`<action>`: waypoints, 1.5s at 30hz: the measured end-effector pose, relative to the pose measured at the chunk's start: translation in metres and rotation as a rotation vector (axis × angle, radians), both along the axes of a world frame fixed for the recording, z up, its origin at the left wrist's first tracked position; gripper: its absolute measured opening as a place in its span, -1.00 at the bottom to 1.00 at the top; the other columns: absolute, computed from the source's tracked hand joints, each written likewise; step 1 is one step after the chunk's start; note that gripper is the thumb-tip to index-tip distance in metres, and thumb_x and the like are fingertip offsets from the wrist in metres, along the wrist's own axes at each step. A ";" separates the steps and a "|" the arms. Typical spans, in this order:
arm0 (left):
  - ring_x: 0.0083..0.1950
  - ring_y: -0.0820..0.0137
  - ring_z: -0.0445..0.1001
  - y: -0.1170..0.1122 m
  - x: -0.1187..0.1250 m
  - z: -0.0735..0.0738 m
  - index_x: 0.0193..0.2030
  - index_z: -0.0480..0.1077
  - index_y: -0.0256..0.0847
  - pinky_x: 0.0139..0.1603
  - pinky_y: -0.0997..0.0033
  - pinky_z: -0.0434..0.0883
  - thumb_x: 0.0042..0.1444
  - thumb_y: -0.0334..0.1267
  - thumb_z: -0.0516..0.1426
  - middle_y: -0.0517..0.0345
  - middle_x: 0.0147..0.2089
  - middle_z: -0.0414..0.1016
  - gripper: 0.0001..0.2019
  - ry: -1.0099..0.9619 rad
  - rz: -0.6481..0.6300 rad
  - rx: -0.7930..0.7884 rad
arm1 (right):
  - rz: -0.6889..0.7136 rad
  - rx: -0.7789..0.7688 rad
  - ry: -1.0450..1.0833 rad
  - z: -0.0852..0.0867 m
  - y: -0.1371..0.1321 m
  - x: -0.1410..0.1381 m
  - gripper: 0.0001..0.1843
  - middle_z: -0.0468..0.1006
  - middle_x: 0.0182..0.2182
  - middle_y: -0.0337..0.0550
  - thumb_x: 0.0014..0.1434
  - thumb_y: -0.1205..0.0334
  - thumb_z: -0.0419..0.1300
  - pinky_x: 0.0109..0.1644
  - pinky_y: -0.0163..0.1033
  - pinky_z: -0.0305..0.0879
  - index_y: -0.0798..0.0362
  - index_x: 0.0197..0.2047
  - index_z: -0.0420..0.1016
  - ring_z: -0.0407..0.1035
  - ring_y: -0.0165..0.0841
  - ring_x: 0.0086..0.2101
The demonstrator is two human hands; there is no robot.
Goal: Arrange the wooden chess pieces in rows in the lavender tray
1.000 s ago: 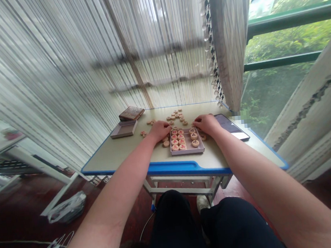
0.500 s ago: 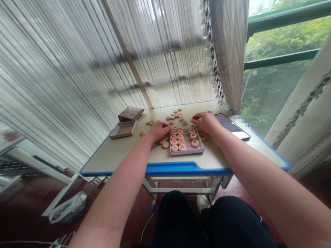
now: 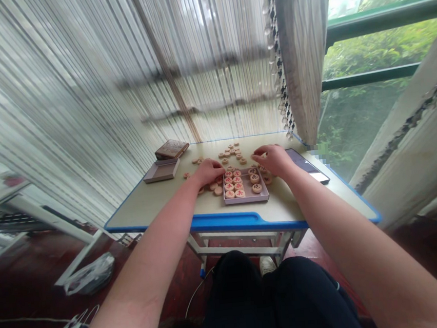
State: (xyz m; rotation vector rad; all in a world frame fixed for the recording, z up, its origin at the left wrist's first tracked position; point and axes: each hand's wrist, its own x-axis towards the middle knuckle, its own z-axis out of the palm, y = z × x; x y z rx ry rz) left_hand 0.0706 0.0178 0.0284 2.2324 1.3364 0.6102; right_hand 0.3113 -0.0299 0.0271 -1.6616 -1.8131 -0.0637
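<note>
Remotely, I note the box (image 3: 246,199) between left hand (image 3: 208,172) and right hand (image 3: 274,159), seemingly keeping red-marked pieces (image 3: 237,179) apart from dark-marked pieces (image 3: 255,179); I cannot tell whether fingers (image 3: 218,171) pinch anything.

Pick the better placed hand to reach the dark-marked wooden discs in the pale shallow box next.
Right, likely: right hand is by the far right corner of the box, nearest dark-marked discs. Left hand is by the far left corner, beside red-marked wooden discs.
</note>
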 end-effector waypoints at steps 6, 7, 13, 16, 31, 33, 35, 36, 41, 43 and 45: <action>-0.50 0.47 0.36 0.005 -0.003 -0.004 -0.47 0.48 -0.25 -0.49 0.50 0.24 -0.10 -0.14 0.11 0.18 -0.55 0.45 -0.78 0.000 0.012 0.023 | 0.112 -0.073 0.091 0.010 -0.009 -0.004 -0.70 0.50 -0.31 -0.12 0.00 0.03 0.19 -0.27 -0.26 0.25 0.04 -0.27 0.55 0.34 -0.34 -0.35; -0.50 0.47 0.36 0.006 -0.004 -0.004 -0.47 0.48 -0.25 -0.50 0.51 0.24 -0.10 -0.15 0.11 0.18 -0.55 0.45 -0.78 0.002 0.020 0.023 | 0.132 -0.090 0.096 0.012 -0.013 -0.006 -0.69 0.47 -0.31 -0.12 -0.01 0.02 0.20 -0.30 -0.27 0.25 0.03 -0.28 0.56 0.33 -0.35 -0.36; -0.54 0.49 0.33 0.011 -0.012 -0.005 -0.45 0.48 -0.28 -0.52 0.51 0.22 -0.09 -0.16 0.09 0.18 -0.55 0.44 -0.77 0.025 0.022 0.038 | 0.309 -0.259 0.091 0.027 -0.031 -0.012 -0.67 0.40 -0.32 -0.16 -0.05 -0.01 0.22 -0.35 -0.31 0.22 0.00 -0.27 0.57 0.31 -0.39 -0.38; -0.53 0.48 0.32 0.012 -0.014 -0.005 -0.45 0.48 -0.29 -0.52 0.50 0.21 -0.07 -0.15 0.08 0.16 -0.55 0.43 -0.75 0.031 0.008 0.070 | 0.368 -0.331 0.060 0.031 -0.036 -0.013 -0.68 0.41 -0.32 -0.18 -0.09 -0.01 0.24 -0.35 -0.33 0.21 -0.02 -0.28 0.57 0.31 -0.39 -0.36; -0.42 0.42 0.39 0.014 -0.014 -0.006 -0.37 0.51 -0.29 -0.41 0.48 0.27 -0.07 -0.13 0.07 0.13 -0.46 0.49 -0.71 0.071 0.010 0.116 | 0.392 -0.466 -0.096 0.035 -0.043 -0.015 -0.60 0.49 -0.28 -0.17 -0.15 -0.03 0.28 -0.32 -0.30 0.20 -0.06 -0.22 0.56 0.32 -0.35 -0.36; -0.43 0.42 0.38 0.014 -0.013 -0.005 -0.37 0.51 -0.30 -0.42 0.48 0.27 -0.06 -0.13 0.07 0.13 -0.47 0.48 -0.71 0.071 0.020 0.103 | 0.411 -0.477 -0.086 0.036 -0.044 -0.014 -0.62 0.49 -0.27 -0.18 -0.14 -0.02 0.27 -0.31 -0.30 0.21 -0.08 -0.22 0.56 0.32 -0.35 -0.36; -0.44 0.43 0.38 0.014 -0.013 -0.005 -0.38 0.51 -0.30 -0.41 0.48 0.27 -0.07 -0.14 0.07 0.14 -0.48 0.48 -0.71 0.067 0.021 0.104 | 0.445 -0.481 -0.085 0.036 -0.044 -0.014 -0.66 0.49 -0.28 -0.21 -0.12 -0.01 0.26 -0.31 -0.30 0.21 -0.10 -0.24 0.57 0.32 -0.36 -0.36; -0.44 0.43 0.38 0.013 -0.013 -0.005 -0.38 0.51 -0.30 -0.40 0.47 0.28 -0.07 -0.14 0.07 0.14 -0.48 0.48 -0.72 0.063 0.018 0.109 | 0.453 -0.478 -0.087 0.035 -0.044 -0.014 -0.68 0.49 -0.29 -0.22 -0.11 -0.01 0.26 -0.31 -0.31 0.21 -0.10 -0.26 0.57 0.32 -0.36 -0.37; -0.43 0.42 0.39 0.010 -0.012 -0.003 -0.40 0.51 -0.28 -0.39 0.48 0.28 -0.07 -0.14 0.09 0.15 -0.48 0.48 -0.73 0.049 0.032 0.099 | 0.419 -0.469 -0.088 0.033 -0.042 -0.014 -0.68 0.47 -0.35 -0.21 -0.15 0.01 0.29 -0.33 -0.31 0.20 -0.08 -0.28 0.57 0.32 -0.36 -0.38; -0.43 0.42 0.40 0.010 -0.012 -0.003 -0.40 0.51 -0.28 -0.40 0.48 0.27 -0.06 -0.14 0.08 0.15 -0.49 0.48 -0.74 0.034 0.060 0.119 | 0.415 -0.472 -0.076 0.034 -0.043 -0.014 -0.65 0.46 -0.36 -0.22 -0.17 0.00 0.29 -0.34 -0.32 0.19 -0.08 -0.26 0.56 0.31 -0.37 -0.40; -0.40 0.41 0.41 0.011 -0.012 -0.002 -0.38 0.51 -0.27 -0.38 0.48 0.28 -0.04 -0.14 0.08 0.14 -0.47 0.49 -0.73 0.004 0.121 0.187 | 0.406 -0.468 -0.058 0.035 -0.044 -0.014 -0.59 0.43 -0.37 -0.23 -0.19 0.00 0.30 -0.37 -0.33 0.18 -0.09 -0.21 0.53 0.30 -0.39 -0.41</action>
